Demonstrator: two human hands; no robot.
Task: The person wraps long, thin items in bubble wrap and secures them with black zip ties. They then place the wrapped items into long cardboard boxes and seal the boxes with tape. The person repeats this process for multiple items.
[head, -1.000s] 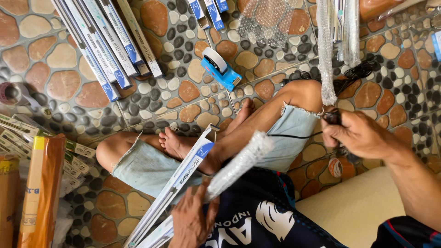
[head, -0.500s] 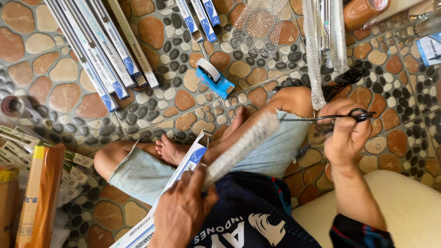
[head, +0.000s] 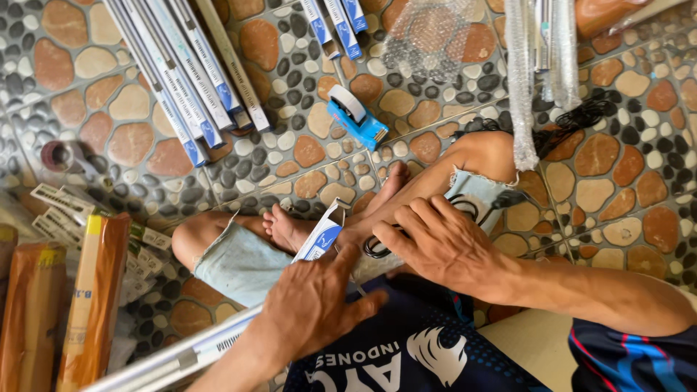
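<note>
- A long white box [head: 319, 239] with a blue end is laid across the lap of a person seated cross-legged on the pebble-tiled floor [head: 617, 181].
- The left hand [head: 319, 305] is pressed flat on the box, fingers spread, nothing clenched in it.
- The right hand [head: 443, 243] is laid palm down over the near end of the box, beside the knee; black-handled scissors [head: 381, 248] are seen under its fingers, touched but, as far as can be told, not gripped.
- Bubble wrap appears to be folded round the box under the hands, though most of it is hidden.
- Judged from this, one box is partway wrapped; taping seems still to be done, since the blue tape dispenser [head: 356, 116] is lying apart on the floor beyond the feet.
- More boxes [head: 185, 80] are stacked unwrapped at the upper left, and wrapped rolls [head: 523, 80] are lying at the upper right.
- Orange packages [head: 94, 297] are stood at the left edge.
</note>
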